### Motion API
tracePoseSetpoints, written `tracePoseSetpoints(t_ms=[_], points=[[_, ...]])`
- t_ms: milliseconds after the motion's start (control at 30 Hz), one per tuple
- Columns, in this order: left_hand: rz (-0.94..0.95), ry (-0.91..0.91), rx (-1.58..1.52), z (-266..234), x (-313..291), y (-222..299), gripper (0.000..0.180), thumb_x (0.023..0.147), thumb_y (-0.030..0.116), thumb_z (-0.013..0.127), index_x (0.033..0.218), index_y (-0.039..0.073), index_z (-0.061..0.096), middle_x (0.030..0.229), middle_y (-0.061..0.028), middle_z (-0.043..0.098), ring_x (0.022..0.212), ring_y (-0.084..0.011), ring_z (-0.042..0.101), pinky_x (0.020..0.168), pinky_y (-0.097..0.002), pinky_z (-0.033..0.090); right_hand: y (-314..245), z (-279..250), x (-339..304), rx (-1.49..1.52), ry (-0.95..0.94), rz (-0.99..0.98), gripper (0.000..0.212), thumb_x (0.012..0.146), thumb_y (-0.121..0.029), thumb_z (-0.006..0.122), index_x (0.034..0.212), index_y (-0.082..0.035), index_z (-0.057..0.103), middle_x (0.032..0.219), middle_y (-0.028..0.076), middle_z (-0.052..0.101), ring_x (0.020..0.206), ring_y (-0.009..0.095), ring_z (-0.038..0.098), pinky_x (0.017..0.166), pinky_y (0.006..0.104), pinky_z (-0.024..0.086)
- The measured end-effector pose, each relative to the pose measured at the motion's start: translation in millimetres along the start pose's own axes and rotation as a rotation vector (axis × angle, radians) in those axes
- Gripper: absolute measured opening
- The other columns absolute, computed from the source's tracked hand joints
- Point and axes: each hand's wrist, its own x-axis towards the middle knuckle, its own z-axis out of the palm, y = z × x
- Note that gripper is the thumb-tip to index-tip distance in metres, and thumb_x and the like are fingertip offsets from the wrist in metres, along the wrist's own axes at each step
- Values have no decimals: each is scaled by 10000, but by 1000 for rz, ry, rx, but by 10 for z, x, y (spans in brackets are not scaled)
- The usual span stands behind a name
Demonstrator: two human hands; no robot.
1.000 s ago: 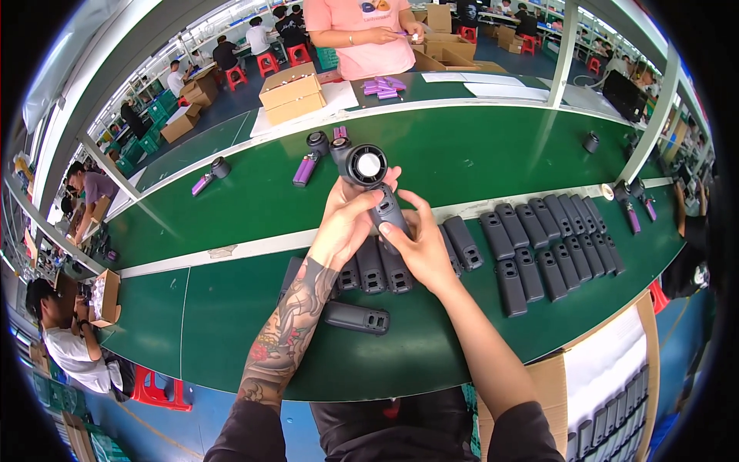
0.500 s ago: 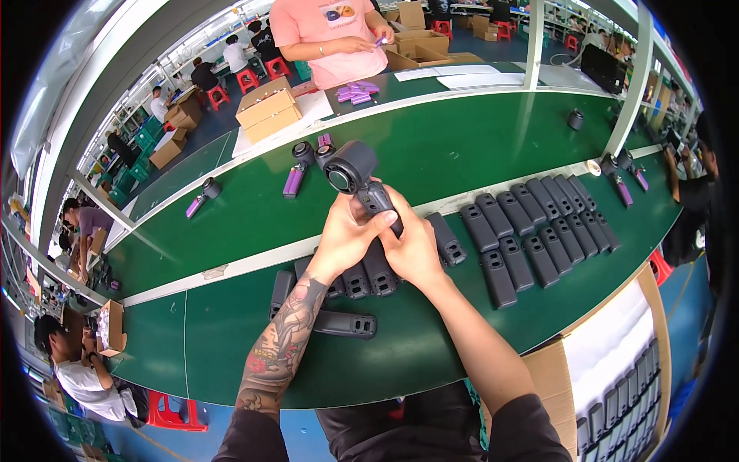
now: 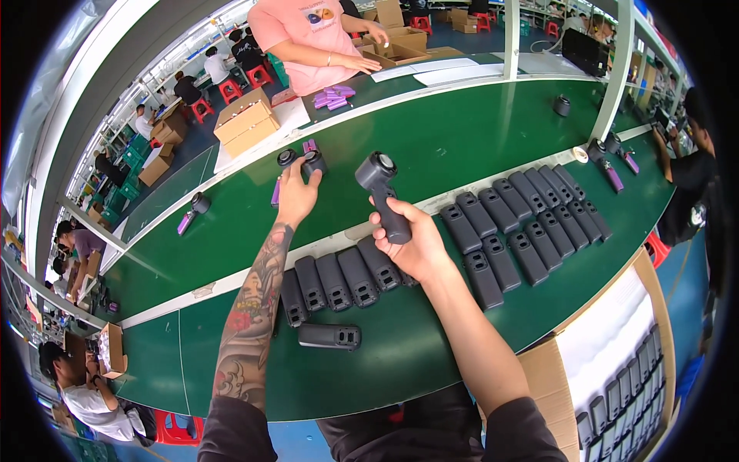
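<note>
My right hand [image 3: 416, 239] is closed around the handle of a dark grey handheld fan [image 3: 377, 171], its round head up and tilted. On the far green surface, my left hand [image 3: 297, 192] reaches out with thumb and fingers apart, at a dark fan head [image 3: 314, 162]. Whether it touches that head I cannot tell. Just left of it stands another fan head [image 3: 286, 158], with a purple battery cell [image 3: 275, 192] below. Nearer me lies a row of dark grey handle shells [image 3: 336, 283], and one shell [image 3: 329, 336] is turned sideways in front.
More handle shells [image 3: 531, 223] stand in two rows on the right. A fan head with a purple cell [image 3: 192, 213] lies at left. A white rail [image 3: 223, 286] divides the green surfaces. At lower right is a carton [image 3: 543, 385] of shells. A co-worker in pink [image 3: 308, 46] stands opposite.
My left hand has let go of the fan and moved away to the far left, to the fan heads. The fan stays in my right hand, its head now turned. The co-worker's hands have moved apart.
</note>
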Motion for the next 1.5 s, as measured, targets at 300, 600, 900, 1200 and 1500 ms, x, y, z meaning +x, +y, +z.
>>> tracePoseSetpoints(t_ms=[300, 600, 900, 1200, 1500], points=[[94, 19, 671, 430, 541, -91, 594, 884, 495, 659, 1317, 95, 587, 1112, -161, 699, 1169, -381, 579, 1066, -473, 390, -136, 20, -117, -47, -50, 177, 257, 1009, -229, 579, 1128, -3, 546, 889, 118, 667, 587, 141, 583, 470, 186, 422], [-20, -239, 218, 145, 306, 182, 573, 821, 460, 736, 1253, 100, 621, 1113, -101, 722, 1059, -321, 655, 972, -373, 474, -81, 14, -43, -167, 130, 15, 215, 998, -156, 593, 1093, 36, 582, 1020, 153, 660, 752, 148, 607, 622, 174, 482], [-223, -66, -1095, -841, -227, -137, 483, 982, 375, 627, 1295, 13, 565, 1137, -150, 669, 1081, -277, 659, 973, -384, 502, 108, 264, -184, -878, -250, -246, 242, 924, -108, 637, 1149, -21, 653, 1031, 113, 709, 788, 211, 650, 715, 321, 525], [-229, -3, -1908, -1277, -907, 196, 454, 1016, 328, 606, 1280, -27, 508, 1132, -173, 634, 1119, -286, 630, 1071, -512, 478, 916, 549, -812, -2064, -726, -618, 218, 835, -189, 724, 983, -47, 650, 917, 90, 706, 799, 283, 684, 658, 380, 537], [-248, 120, -1704, -1169, -951, 313, 330, 962, 51, 595, 1262, -43, 493, 1154, -190, 616, 1138, -330, 624, 1074, -508, 494, 707, 488, -567, -1860, -826, -243, 198, 842, -155, 701, 992, -42, 637, 883, 130, 701, 805, 278, 679, 663, 380, 533]])
